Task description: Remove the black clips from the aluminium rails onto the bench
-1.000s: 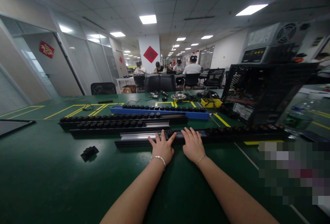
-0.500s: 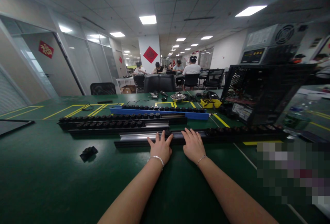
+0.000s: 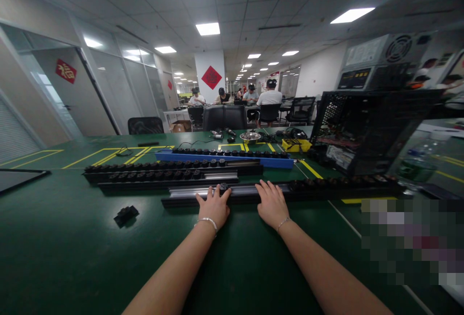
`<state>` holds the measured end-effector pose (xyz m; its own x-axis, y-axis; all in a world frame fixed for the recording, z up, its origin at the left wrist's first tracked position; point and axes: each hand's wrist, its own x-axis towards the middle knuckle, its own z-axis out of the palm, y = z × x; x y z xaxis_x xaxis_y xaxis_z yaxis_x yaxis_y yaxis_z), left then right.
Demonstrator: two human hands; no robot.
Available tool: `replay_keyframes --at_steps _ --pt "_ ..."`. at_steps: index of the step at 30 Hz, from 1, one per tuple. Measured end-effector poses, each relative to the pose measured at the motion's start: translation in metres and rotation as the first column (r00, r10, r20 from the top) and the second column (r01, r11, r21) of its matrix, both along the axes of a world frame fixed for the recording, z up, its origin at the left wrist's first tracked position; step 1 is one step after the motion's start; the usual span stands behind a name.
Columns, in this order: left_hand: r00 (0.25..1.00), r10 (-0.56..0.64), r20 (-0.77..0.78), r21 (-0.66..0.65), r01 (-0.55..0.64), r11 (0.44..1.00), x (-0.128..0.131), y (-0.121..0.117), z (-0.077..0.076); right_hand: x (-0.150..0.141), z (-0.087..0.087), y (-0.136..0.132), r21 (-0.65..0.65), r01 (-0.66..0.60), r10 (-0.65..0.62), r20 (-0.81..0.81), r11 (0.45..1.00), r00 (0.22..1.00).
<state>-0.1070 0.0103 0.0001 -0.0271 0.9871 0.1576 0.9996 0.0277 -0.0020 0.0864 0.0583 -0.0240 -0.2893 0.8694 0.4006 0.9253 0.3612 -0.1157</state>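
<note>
A long black rail (image 3: 246,191) with a shiny metal channel lies across the green table in front of me. My left hand (image 3: 213,206) is over its left part, fingers spread. A small black wheel-like piece (image 3: 224,187) sits in the channel between its index finger and thumb. Farther right, my right hand (image 3: 271,204) lies across the same rail, fingers over the top and thumb at the near side. Several black pieces (image 3: 337,183) fill the rail's right part. A loose black part (image 3: 126,215) rests on the table to the left.
Behind the rail lie two more black rails (image 3: 250,166) (image 3: 217,176) and a blue rail (image 3: 279,162), all carrying black pieces. Beyond are a metal bowl (image 3: 250,136), a yellow tray (image 3: 295,146) and cables. An opened computer case (image 3: 377,126) and a bottle (image 3: 416,160) stand at right.
My left hand has slid left along the rail, and the small black piece has moved left with it. My right hand has stayed in place on the rail.
</note>
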Motion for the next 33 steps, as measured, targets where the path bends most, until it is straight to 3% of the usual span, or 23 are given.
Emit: replay_keyframes --at_steps 33 --pt "0.987 0.155 -0.036 -0.003 -0.155 0.988 -0.077 -0.018 0.005 0.001 0.001 0.0 -0.013 -0.002 0.002 0.006 1.0 1.0"
